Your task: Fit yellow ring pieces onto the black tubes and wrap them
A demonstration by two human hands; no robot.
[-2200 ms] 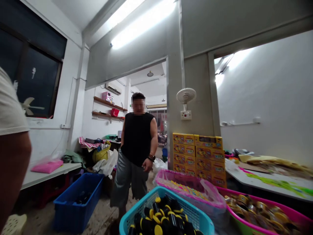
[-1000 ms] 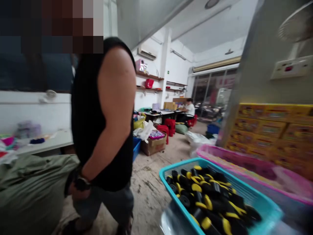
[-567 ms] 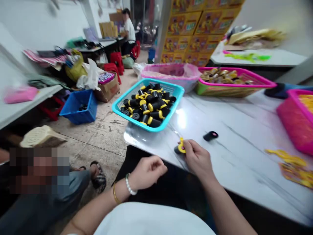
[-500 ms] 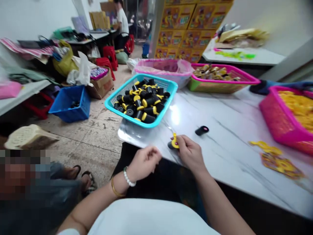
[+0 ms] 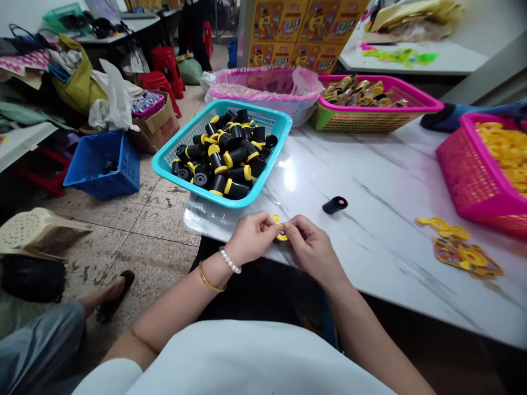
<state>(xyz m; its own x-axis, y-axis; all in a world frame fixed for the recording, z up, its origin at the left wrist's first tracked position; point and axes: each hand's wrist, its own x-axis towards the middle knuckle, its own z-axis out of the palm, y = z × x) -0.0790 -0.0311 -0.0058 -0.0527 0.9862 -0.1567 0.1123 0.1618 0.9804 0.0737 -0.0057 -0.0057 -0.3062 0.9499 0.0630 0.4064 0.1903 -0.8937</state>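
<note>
At the near edge of the marbled table, my left hand (image 5: 256,236) and my right hand (image 5: 309,246) meet with fingertips pinched on a yellow plastic ring with a tab (image 5: 282,235). A dark and pink spot shows in the ring's middle; the black cylinder seen under it earlier is mostly hidden by my fingers. To the right of my hands lies a loose black cylinder (image 5: 334,205) on its side, with a pink spot on its end. Beyond my left hand, a turquoise basket (image 5: 222,201) holds many black cylinders with yellow caps (image 5: 234,158).
A pink basket of yellow rings (image 5: 461,170) stands at the right, with loose yellow rings (image 5: 448,230) near it. Behind are a pink-green basket (image 5: 354,119) of wrapped pieces and a lined pink basket (image 5: 263,96). A blue crate (image 5: 102,170) and a stool (image 5: 33,227) stand left.
My left hand has come up and right to join my right hand at the yellow ring. My right hand has shifted slightly left. The view has tilted down a little.
</note>
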